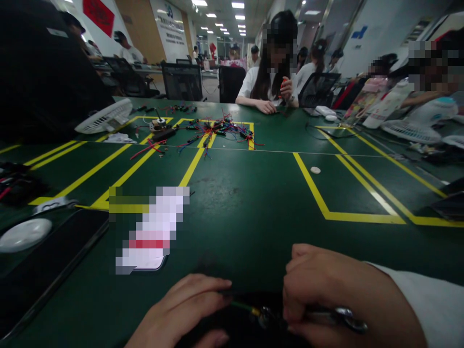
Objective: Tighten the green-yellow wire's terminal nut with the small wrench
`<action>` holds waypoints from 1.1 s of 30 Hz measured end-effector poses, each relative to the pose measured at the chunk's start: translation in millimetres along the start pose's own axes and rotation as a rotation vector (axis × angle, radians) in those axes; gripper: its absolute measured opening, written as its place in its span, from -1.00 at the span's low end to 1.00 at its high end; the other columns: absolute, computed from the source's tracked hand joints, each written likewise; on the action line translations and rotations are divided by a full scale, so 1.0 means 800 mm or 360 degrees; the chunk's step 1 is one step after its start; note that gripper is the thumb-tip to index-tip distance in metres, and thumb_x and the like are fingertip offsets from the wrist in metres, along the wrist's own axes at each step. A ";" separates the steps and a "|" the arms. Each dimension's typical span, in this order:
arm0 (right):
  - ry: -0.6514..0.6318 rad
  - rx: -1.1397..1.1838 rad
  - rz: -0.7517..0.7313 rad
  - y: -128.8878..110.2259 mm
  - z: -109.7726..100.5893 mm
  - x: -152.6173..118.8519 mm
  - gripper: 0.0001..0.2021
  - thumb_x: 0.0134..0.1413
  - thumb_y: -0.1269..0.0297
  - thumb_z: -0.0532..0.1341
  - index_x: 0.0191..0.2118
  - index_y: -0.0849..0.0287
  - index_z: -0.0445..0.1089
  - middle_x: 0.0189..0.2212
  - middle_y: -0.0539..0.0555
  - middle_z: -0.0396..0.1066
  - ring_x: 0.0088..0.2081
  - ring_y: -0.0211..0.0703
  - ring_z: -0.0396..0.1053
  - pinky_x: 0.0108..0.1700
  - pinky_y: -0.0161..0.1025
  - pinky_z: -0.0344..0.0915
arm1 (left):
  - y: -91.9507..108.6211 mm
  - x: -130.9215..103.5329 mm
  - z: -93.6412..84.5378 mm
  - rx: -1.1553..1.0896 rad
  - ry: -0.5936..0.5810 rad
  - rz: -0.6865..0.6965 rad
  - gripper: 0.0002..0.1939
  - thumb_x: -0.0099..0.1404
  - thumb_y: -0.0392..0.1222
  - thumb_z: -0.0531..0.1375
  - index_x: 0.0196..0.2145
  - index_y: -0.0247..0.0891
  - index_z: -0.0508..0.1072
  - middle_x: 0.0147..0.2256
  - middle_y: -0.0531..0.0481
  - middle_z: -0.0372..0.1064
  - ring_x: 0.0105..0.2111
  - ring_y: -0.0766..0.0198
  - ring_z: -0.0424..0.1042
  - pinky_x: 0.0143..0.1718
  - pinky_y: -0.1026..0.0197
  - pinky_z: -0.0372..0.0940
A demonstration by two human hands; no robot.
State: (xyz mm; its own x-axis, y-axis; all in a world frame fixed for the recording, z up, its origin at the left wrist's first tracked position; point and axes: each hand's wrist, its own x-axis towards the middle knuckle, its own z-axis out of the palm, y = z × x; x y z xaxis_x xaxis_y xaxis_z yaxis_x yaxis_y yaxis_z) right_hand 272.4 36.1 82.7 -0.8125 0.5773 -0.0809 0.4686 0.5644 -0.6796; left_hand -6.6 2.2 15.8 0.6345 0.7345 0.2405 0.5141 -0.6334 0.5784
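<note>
At the bottom of the head view, my left hand (192,309) has its fingers stretched out over the edge of a dark object; the thumb is apart from them. A thin green wire (242,305) runs from beside its fingertips to a small yellow and metal part (259,313). To the right, my right hand (322,285) is closed, its fingers wrapped round a shiny metal tool (344,315) that sticks out below the palm. The tool's working end and most of the dark object are too dim to make out.
A lit phone (155,232) and a dark tablet-like slab (54,270) lie left. Several wired circuit boards (221,126) are heaped farther back. A small white disc (315,170) lies right. White fans (105,116) stand on the table; a person (268,82) sits opposite.
</note>
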 end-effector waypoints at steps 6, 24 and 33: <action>0.0084 -0.0034 0.0077 -0.007 0.010 -0.017 -0.86 -0.06 0.44 0.30 -0.33 0.15 0.36 -0.45 -0.05 0.40 -0.39 -0.22 0.31 -0.21 -0.20 0.14 | 0.007 -0.004 -0.005 0.0118 -0.0123 -0.0116 -0.69 0.27 -0.16 0.20 -0.03 0.00 0.33 -0.02 0.09 0.42 0.02 0.18 0.36 0.00 0.13 0.36; 0.0053 -0.0091 -0.0218 0.002 0.022 -0.012 -0.88 -0.01 0.53 0.15 -0.44 0.17 0.30 -0.42 0.07 0.45 -0.37 -0.19 0.31 -0.32 -0.24 0.18 | 0.015 0.003 -0.014 -0.0044 -0.0229 -0.0309 -0.71 0.27 -0.18 0.19 -0.05 0.03 0.38 0.00 0.10 0.41 0.06 0.09 0.29 0.02 0.01 0.30; -0.0264 -0.0187 -0.0327 0.006 0.004 0.010 -0.92 -0.09 0.51 0.24 -0.42 0.21 0.39 -0.41 0.07 0.50 -0.38 -0.18 0.38 -0.29 -0.29 0.24 | 0.017 0.003 -0.014 -0.0059 -0.0257 -0.0319 -0.74 0.27 -0.18 0.19 -0.07 0.01 0.40 0.00 0.09 0.41 0.05 0.09 0.29 0.02 0.02 0.29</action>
State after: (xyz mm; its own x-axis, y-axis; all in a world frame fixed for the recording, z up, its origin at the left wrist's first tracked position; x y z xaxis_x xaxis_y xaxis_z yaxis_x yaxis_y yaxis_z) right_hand 267.5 41.6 76.6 -0.9357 0.3447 -0.0753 0.3175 0.7297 -0.6056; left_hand -4.1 -2.1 33.1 0.6077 0.7941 -0.0075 0.6190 -0.4678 0.6309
